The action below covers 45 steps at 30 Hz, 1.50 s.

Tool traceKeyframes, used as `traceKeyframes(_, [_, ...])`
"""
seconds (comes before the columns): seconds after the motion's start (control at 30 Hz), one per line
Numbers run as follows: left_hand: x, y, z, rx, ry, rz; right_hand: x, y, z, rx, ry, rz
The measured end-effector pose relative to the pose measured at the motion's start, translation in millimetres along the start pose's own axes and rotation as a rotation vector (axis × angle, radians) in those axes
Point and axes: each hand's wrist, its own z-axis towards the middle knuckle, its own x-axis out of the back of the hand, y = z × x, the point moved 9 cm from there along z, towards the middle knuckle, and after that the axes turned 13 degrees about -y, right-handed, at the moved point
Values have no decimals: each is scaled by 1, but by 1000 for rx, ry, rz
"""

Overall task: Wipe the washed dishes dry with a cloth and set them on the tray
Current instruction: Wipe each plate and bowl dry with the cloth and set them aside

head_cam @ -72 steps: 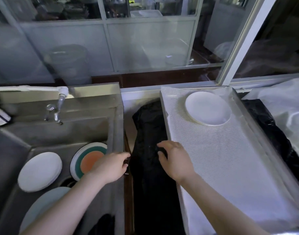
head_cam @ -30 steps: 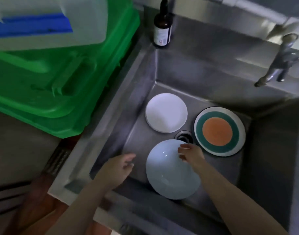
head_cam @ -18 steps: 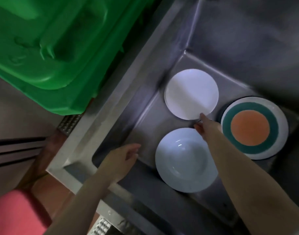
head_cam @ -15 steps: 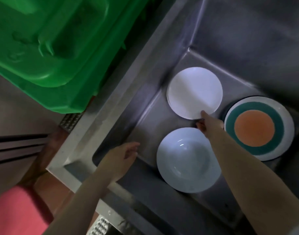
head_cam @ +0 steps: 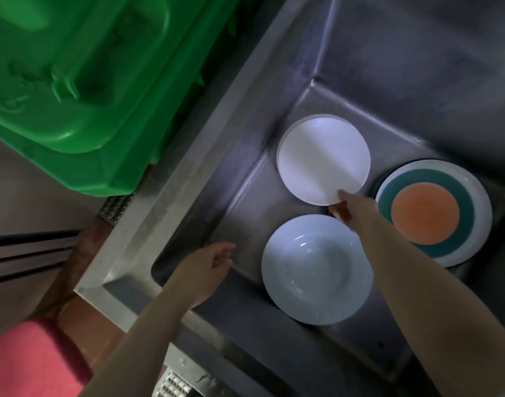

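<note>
Sink [head_cam: 188, 179]: a steel basin seen from above, its rim running from near left to far right, with three dishes on its floor.
White plate [head_cam: 322, 159]: flat and plain, at the far side of the basin floor near the far left corner; its near right edge is raised slightly in the right hand's grip, and light glares off the steel beside it.
Right hand [head_cam: 345, 207]: reaching into the basin between the three dishes, thumb on top of the white plate's near rim and fingers curled beneath it, pinching that edge.
Pale blue plate [head_cam: 317, 270]: a deep dish with a wide rim, lying on the near part of the basin floor, just near of the right hand; the right forearm crosses above its right edge.
Ringed plate [head_cam: 433, 213]: orange centre, teal band, white rim; it lies at the right of the basin, just beside the right forearm and apart from the white plate.
Left hand [head_cam: 205, 267]: hovering over the near left wall of the basin, fingers loosely curled and slightly spread, holding nothing, apart from the pale blue plate.
Green crate [head_cam: 82, 81]: a large moulded plastic tub to the far left, beside the sink rim.
Pink cloth [head_cam: 27, 362]: at the near left corner; what it belongs to cannot be told.
</note>
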Motion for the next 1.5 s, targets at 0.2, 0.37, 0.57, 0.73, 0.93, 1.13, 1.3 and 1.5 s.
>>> traceKeyframes(0.2, [1,-1,3,10,-13,-36,-8,8,-10,17,-105,-5])
traceKeyframes(0.37, [0,-1,5,8,-17,-58,-28,10,-35,36,-325,49])
traceKeyframes(0.57, [6,5,2,3,-20,-98,-24,19,-85,128,-372,55])
traceKeyframes(0.73, [11,33,-14,-109,-87,-263,-18,31,-156,223,-404,76])
traceKeyframes(0.93, [-14,105,-52,-265,-415,-744,-8,49,-260,330,-401,104])
traceKeyframes(1.13, [-33,133,-77,-299,-552,-757,13,85,-331,360,-244,260])
traceKeyframes(1.3, [-63,154,-99,-386,-633,-540,46,122,-363,366,-47,234])
traceKeyframes(1.5, [-92,192,-125,-588,-499,-70,131,167,-400,471,430,141])
